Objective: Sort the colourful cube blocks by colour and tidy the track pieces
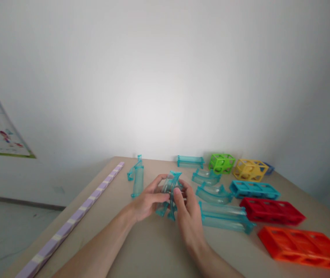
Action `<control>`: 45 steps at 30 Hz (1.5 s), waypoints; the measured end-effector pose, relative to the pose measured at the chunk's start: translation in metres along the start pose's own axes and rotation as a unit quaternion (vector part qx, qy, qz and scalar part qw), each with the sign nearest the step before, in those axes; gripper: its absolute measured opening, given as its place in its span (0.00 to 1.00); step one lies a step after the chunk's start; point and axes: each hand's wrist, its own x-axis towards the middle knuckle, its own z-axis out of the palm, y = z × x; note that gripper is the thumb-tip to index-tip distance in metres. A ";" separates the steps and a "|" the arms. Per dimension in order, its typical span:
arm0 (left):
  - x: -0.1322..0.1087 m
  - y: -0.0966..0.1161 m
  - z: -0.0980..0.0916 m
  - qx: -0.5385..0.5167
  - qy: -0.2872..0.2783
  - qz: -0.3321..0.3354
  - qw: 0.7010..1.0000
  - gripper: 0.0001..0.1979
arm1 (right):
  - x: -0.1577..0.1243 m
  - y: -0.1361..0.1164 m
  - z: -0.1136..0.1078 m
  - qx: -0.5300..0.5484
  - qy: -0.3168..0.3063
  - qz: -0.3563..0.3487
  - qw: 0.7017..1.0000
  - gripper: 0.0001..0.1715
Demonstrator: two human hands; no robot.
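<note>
Both my hands meet over the middle of the beige table point(142, 247). My left hand point(146, 200) and my right hand point(187, 210) each grip curved clear teal track pieces point(171, 185), held together a little above the tabletop. The fingers of both hands are wrapped round the pieces. How many pieces are in the grip is unclear.
More teal track pieces lie around: straight ones at the left point(137, 179), back point(190, 161) and right point(225, 218), curved ones point(213, 194) between. Green point(221, 163), yellow point(250, 170), blue point(253, 189), red point(271, 211) and orange point(304, 247) frames sit right. A purple strip point(75, 216) edges the table's left side.
</note>
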 end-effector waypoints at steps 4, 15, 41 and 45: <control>0.004 0.001 0.001 0.016 0.061 0.015 0.998 0.20 | 0.004 0.002 0.002 -0.012 0.031 0.013 0.999 0.35; 0.008 0.004 -0.003 0.020 0.085 0.051 0.995 0.08 | 0.004 0.006 0.003 0.054 0.009 0.023 0.998 0.26; 0.006 0.005 -0.004 0.010 0.054 0.039 0.998 0.07 | 0.002 0.004 0.003 0.066 -0.073 -0.072 0.993 0.18; 0.005 0.006 -0.004 0.008 0.061 0.031 0.998 0.08 | 0.000 0.002 0.003 0.068 -0.072 -0.072 0.992 0.18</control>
